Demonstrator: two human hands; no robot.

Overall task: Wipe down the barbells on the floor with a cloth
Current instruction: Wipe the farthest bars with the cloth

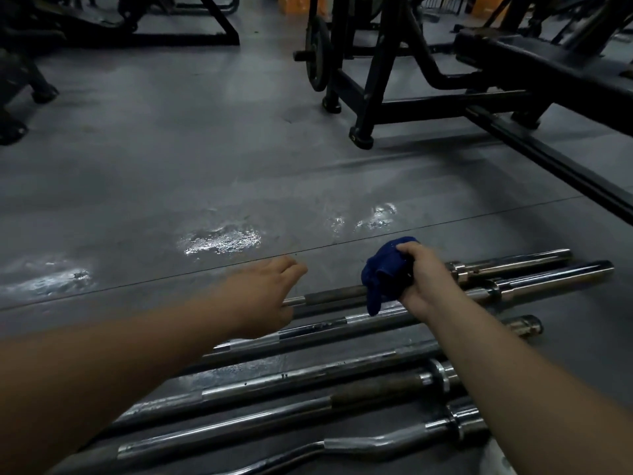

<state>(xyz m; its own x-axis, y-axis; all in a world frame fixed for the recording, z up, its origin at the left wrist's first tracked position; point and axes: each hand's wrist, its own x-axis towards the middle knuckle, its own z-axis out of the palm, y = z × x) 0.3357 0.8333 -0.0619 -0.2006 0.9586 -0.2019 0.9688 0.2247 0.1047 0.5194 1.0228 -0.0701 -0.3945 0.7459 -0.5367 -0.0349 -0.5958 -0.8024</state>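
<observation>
Right hand [423,281] is clenched around a bunched blue cloth [383,274], held just above the far bars at about two o'clock, probably poised for a wiping stroke. Left hand [265,296], fingers loosely together and holding nothing, reaches over the farthest bar at eleven o'clock, likely to steady it. Barbells [308,378] lie side by side, nearest at six o'clock. Beyond, the grey floor [171,166] shows wet-looking patches; black machine frames [394,104] stand at twelve to two.

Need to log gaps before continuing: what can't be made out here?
- Head view: barbells' left ends, covered by the left forearm and cut by the frame edge.
- Far bar under the blue cloth: contact hidden by the right hand.
- Left hand: motion-blurred, grip unclear.
</observation>
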